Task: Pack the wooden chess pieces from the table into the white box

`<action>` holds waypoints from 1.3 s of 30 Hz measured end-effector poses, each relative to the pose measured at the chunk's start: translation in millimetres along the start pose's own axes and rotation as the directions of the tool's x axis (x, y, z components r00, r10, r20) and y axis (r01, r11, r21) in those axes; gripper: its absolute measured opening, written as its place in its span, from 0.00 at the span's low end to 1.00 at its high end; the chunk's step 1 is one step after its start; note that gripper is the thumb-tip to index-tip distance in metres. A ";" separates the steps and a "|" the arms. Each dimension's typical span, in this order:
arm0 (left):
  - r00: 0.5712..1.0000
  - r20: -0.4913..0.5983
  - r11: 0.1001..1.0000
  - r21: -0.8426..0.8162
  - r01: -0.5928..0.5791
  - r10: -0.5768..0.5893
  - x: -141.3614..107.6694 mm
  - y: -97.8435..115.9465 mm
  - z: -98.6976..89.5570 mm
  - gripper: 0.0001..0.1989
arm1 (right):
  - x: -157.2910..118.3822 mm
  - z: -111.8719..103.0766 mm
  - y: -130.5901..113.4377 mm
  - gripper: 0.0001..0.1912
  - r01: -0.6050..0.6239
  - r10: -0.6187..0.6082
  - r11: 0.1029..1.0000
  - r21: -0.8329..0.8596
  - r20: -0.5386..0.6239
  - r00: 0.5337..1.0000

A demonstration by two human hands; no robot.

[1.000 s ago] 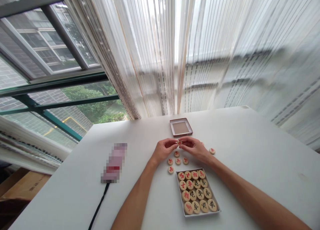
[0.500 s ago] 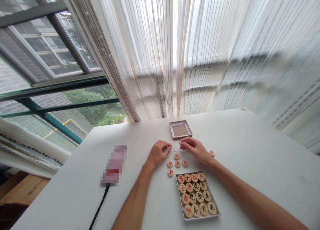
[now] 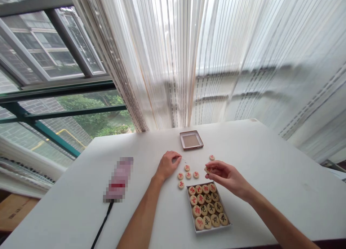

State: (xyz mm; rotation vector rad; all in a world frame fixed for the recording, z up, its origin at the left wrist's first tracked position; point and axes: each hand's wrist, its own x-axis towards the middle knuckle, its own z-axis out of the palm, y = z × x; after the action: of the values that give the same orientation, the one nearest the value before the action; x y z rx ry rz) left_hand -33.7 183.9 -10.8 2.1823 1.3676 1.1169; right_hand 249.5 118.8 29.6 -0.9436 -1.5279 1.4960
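Note:
My right hand pinches a round wooden piece with red marking between thumb and fingers, above the table right of the loose pieces. My left hand rests on the table, its fingers pinched together on a thin, clear thing too small to make out. Several loose pieces with red characters lie between the hands. Another red-marked piece lies just beyond my right hand. Nearer to me, an open box holds rows of pieces with red and black characters.
A shallow box lid lies open side up at the back of the white table. A blurred pink device with a black cable lies at left. Curtains hang behind the table.
My right hand has moved right and towards me, with a piece in its fingers. A piece now shows beyond it, and the one formerly beside my right wrist is no longer seen there. The view has shifted slightly.

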 end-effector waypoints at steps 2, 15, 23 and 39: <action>1.000 -0.005 1.000 -0.003 0.000 0.000 0.6 -0.7 0.2 0.08 | -23.8 2.2 1.7 0.20 -0.002 0.000 0.997 -0.074 -0.023 1.000; 0.918 0.310 0.965 -0.170 -0.201 0.247 -19.1 91.0 7.4 0.11 | -70.8 11.4 30.9 0.10 0.136 -0.296 0.798 -0.587 -0.185 0.937; 0.892 0.375 0.967 -0.071 -0.246 0.254 -26.8 96.2 19.9 0.09 | -69.0 18.2 35.2 0.12 0.238 -0.402 0.647 -0.724 -0.060 0.913; 0.843 0.459 0.960 -0.123 -0.250 0.279 -27.1 96.7 7.6 0.07 | -70.0 17.8 33.5 0.15 0.246 -0.404 0.629 -0.737 -0.039 0.914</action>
State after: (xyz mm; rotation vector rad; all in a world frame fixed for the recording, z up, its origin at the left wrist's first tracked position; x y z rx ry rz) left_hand 24.4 114.7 33.6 2.4363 0.8283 0.6190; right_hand 262.1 48.8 -6.3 -1.1179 -2.0435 0.4738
